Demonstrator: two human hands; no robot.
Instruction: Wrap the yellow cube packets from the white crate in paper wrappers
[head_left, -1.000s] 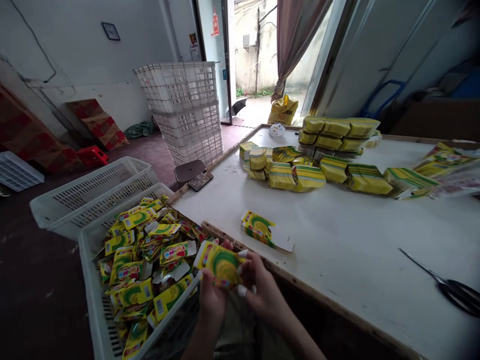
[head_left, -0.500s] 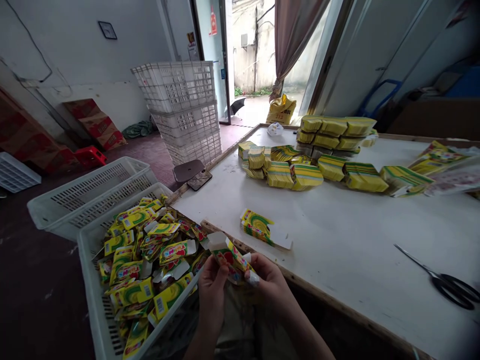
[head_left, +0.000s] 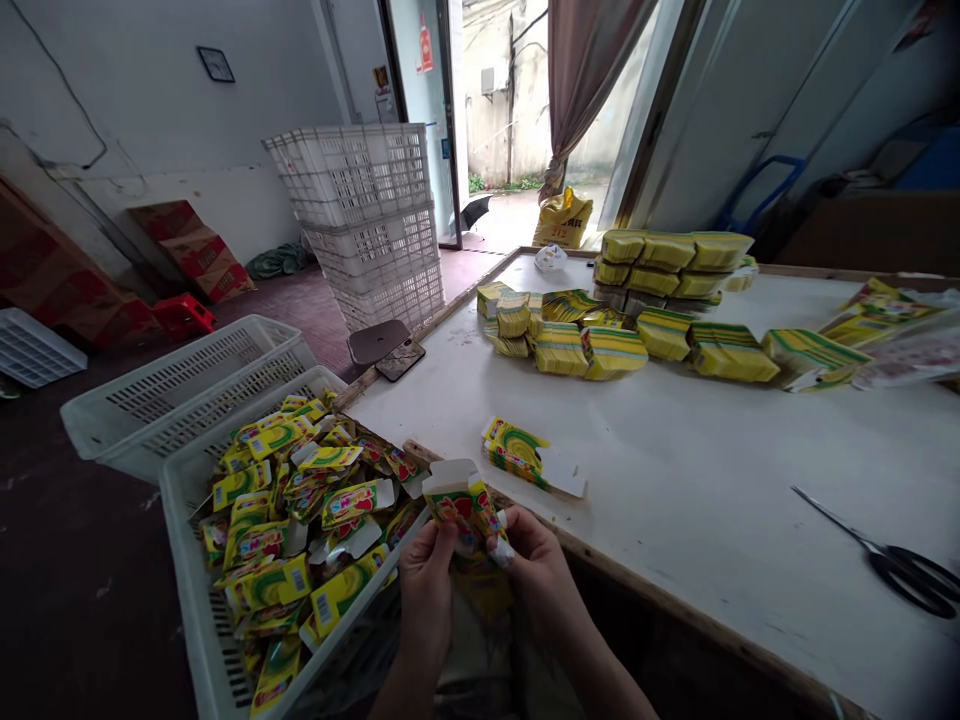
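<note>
Both my hands hold one small yellow, green and red carton (head_left: 459, 505) in front of me, below the near edge of the white table (head_left: 675, 480). My left hand (head_left: 425, 590) pinches its lower left side and my right hand (head_left: 534, 570) pinches its lower right side. The carton stands upright, popped open, with its white top flap raised. A short stack of flat cartons (head_left: 517, 455) lies on the table just beyond my hands. To my left a white plastic crate (head_left: 187, 520) holds several folded cartons of the same print.
Bundles of flat yellow cartons (head_left: 637, 340) lie in rows across the far table. Scissors (head_left: 900, 575) rest at the right. A phone (head_left: 400, 358) sits on the table's left rim. A second white crate (head_left: 172, 385) and stacked crates (head_left: 367, 215) stand on the floor at left.
The carton was lying flat between my hands with its green face up; it has been turned and squared up, and now stands open with its flap raised.
</note>
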